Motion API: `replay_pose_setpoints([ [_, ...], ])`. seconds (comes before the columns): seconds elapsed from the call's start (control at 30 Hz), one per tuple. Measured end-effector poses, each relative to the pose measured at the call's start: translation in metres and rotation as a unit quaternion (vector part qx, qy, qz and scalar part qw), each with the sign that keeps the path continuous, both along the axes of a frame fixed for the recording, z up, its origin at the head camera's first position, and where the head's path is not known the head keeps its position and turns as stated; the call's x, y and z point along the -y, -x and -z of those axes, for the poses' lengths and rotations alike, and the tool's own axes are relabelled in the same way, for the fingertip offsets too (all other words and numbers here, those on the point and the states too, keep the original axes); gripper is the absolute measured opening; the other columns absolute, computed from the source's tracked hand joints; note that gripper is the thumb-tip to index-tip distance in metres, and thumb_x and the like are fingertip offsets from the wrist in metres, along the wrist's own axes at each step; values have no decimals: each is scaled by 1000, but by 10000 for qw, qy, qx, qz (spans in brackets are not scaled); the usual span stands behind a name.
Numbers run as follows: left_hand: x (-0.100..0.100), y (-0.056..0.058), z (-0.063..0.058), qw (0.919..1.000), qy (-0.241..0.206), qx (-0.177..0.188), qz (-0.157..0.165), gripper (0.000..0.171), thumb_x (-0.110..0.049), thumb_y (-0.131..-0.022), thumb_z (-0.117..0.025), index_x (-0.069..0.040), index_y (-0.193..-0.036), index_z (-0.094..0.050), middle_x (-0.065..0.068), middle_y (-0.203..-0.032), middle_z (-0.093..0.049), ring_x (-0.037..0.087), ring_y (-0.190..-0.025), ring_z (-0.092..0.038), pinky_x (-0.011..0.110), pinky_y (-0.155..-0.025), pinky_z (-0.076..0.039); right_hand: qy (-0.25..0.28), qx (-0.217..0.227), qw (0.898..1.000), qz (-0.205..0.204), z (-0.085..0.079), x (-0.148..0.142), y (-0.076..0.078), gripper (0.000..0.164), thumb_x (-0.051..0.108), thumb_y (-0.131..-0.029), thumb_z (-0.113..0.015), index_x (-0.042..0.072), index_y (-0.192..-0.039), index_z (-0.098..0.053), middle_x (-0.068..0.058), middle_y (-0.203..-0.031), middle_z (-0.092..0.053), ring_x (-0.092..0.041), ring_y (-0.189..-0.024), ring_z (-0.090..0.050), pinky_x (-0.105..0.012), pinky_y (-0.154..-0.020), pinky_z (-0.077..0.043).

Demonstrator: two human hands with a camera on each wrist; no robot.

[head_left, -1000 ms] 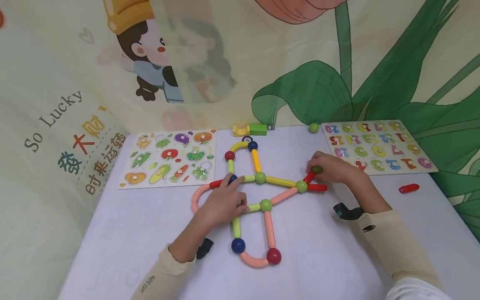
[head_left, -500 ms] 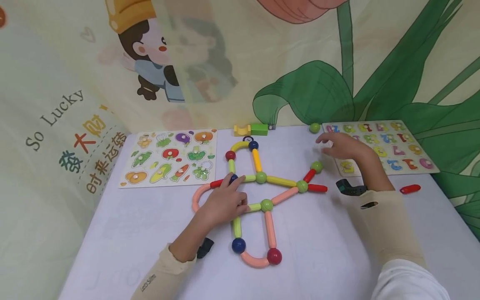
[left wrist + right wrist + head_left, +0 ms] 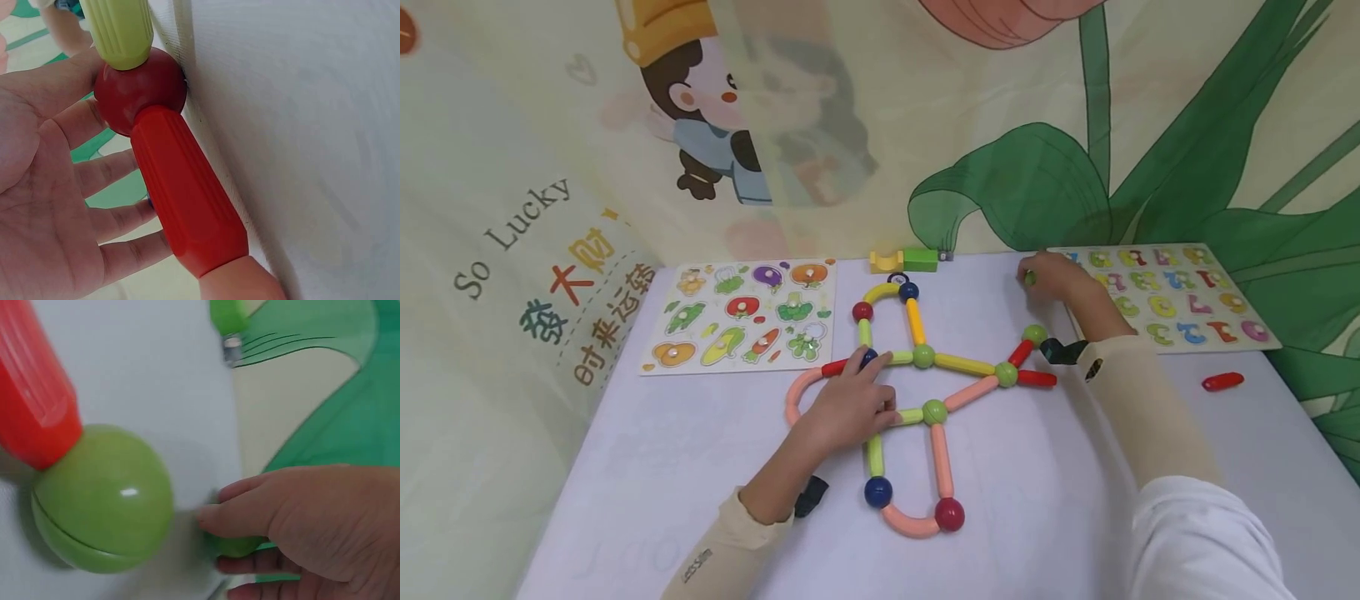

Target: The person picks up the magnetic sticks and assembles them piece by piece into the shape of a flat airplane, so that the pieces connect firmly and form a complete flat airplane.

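On the white tabletop lies a figure of magnetic rods and balls. My left hand [image 3: 842, 404] rests over its left part, fingers spread across a blue ball [image 3: 868, 358] and a light green rod [image 3: 912, 416]. In the left wrist view, the loose fingers stand behind a red ball [image 3: 140, 90] and a red rod [image 3: 187, 194]. My right hand [image 3: 1056, 279] is at the far side, gripping a green ball [image 3: 237, 545] between thumb and fingers. Nearer lies another green ball [image 3: 1035, 336], joined to a short red rod [image 3: 1019, 353] at the figure's right end.
A vegetable puzzle board [image 3: 737, 317] lies at the back left and a number puzzle board [image 3: 1217, 308] at the back right. Yellow and green pieces [image 3: 920, 260] lie along the printed backdrop. A loose red rod [image 3: 1222, 382] lies at the right.
My right hand has let go of the green ball on the short red rod and moved back to the loose green ball, which it now grips. My left hand has stayed put.
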State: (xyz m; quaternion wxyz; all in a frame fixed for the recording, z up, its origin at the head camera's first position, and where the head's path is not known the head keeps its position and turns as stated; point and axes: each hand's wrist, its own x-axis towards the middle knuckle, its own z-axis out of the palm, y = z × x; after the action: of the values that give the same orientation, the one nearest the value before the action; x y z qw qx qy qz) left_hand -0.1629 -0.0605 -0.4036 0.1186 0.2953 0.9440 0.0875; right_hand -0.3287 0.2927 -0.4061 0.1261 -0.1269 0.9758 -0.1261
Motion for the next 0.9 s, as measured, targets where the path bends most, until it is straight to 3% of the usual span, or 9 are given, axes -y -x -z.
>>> replay_pose_setpoints([
  [0.13, 0, 0, 0, 10000, 10, -3, 13, 13, -41, -80, -65, -28, -81, -66, 6, -143, -30, 36, -132, -12, 46, -90, -41, 60, 131, 9996, 226, -14, -6, -28, 24, 13, -82, -61, 3, -105, -61, -16, -104, -57, -30, -88, -46, -45, -72, -42],
  [0.3, -1, -1, 0, 10000, -7, -5, 39, 13, -42, -80, -65, -29, -80, -65, 6, -143, -30, 36, -132, -12, 46, -90, -41, 250, 334, 9985, 356, -31, -23, -85, 27, 16, -83, -63, 3, -106, -60, -16, -101, -57, -30, -87, -48, -46, -71, -45],
  [0.43, -1, -2, 1, 10000, -1, -6, 55, 13, -42, -81, -64, -28, -81, -66, 6, -143, -29, 36, -132, -12, 47, -91, -40, 656, 741, 9949, 178, -24, -33, -131, 21, 16, -80, -67, 9, -100, -64, -9, -99, -59, -27, -89, -49, -40, -71, -47],
  [0.5, -1, -2, 1, 10000, 3, -5, 62, 14, -42, -81, -64, -28, -81, -66, 6, -143, -29, 36, -132, -12, 46, -91, -40, 890, 935, 9915, 134, -14, -36, -146, 20, 20, -79, -70, 13, -97, -65, -5, -98, -59, -25, -91, -49, -37, -71, -47],
  [0.63, -1, -2, 0, 10000, 2, -40, 52, 14, -41, -80, -65, -28, -81, -66, 6, -143, -30, 36, -132, -12, 46, -91, -40, 1253, 1028, 9866, 194, -1, -37, -157, 23, 24, -77, -71, 15, -96, -63, -1, -91, -57, -22, -86, -50, -32, -68, -47],
  [0.9, 0, -1, -2, 10000, -1, -34, 49, 13, -41, -81, -64, -28, -81, -66, 6, -143, -29, 36, -132, -12, 46, -92, -40, 1257, 654, 9898, 131, 2, -23, -153, 25, 22, -77, -72, 13, -98, -62, -1, -86, -56, -20, -78, -50, -29, -64, -47],
])
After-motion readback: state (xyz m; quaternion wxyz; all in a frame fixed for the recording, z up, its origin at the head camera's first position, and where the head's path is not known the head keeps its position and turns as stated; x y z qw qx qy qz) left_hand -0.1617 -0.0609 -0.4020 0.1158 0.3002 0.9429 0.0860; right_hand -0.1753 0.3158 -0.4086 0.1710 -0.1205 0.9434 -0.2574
